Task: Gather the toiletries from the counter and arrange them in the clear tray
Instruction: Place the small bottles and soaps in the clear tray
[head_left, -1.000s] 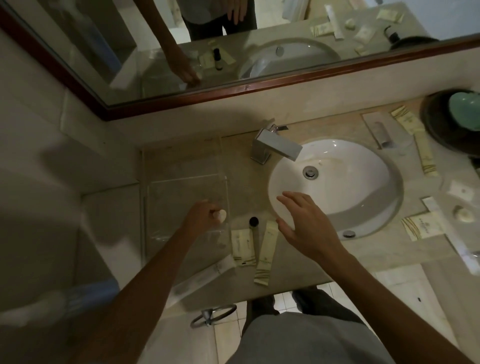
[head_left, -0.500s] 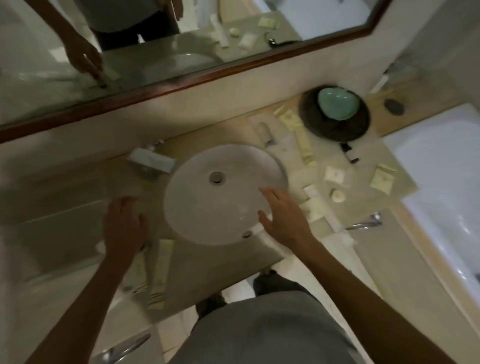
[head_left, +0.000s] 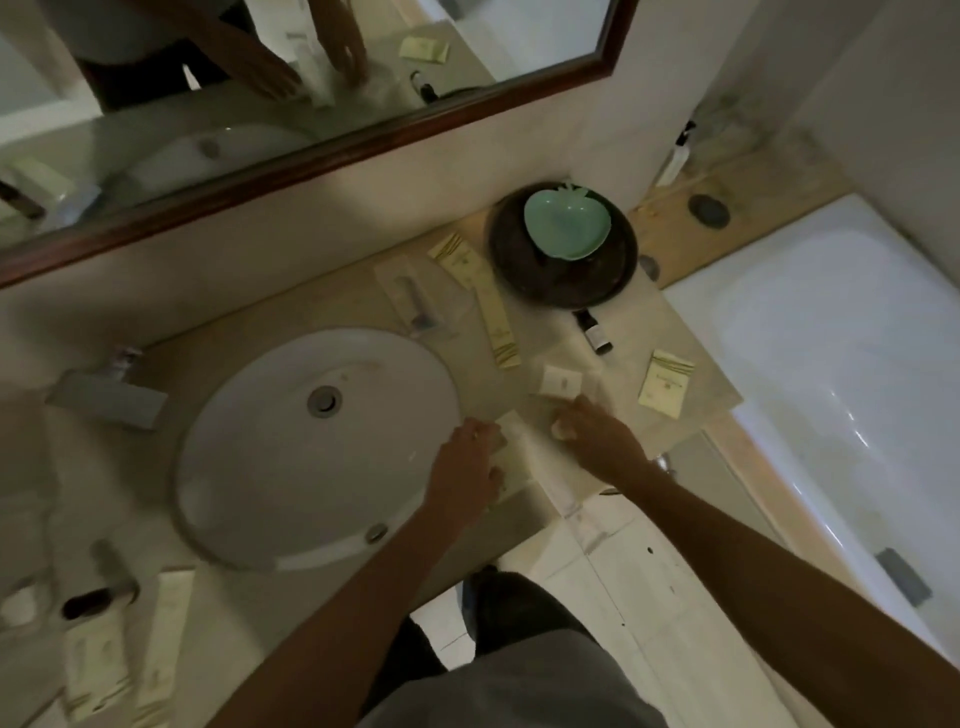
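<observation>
At the far left edge of the counter (head_left: 332, 306) lie a few pale sachets (head_left: 166, 639) and a small dark-capped bottle (head_left: 98, 592), blurred; the clear tray cannot be made out in this view and is probably just out of frame on that side, so everything gathered must travel back across the sink (head_left: 311, 447). Just right of the sink rim, the left hand (head_left: 467, 467) lies over a pale flat packet (head_left: 511, 434), fingers bent down onto it; whether it has a real pinch or only presses on it, I cannot tell. Beside it the right hand (head_left: 597, 436) curls its fingers over a small round pale piece (head_left: 561, 428), likely a soap, which looks loosely held and not yet lifted clear. To do this step well, I judge each hand should slide a fingertip under the near edge of its flat item before lifting, since thin sachets cling to stone. Beyond the fingers a small white square packet (head_left: 561, 382) sits near, easy to add in the same trip. Further back lie a long striped sachet (head_left: 493, 312) and a wrapped item (head_left: 415, 306), then a small dark bottle (head_left: 595, 332) below the dark bowl (head_left: 563, 260) holding a green dish (head_left: 566, 221), and at the right a cream sachet (head_left: 665, 382). The bottle could roll, so it is best carried separately and stood upright in the tray
</observation>
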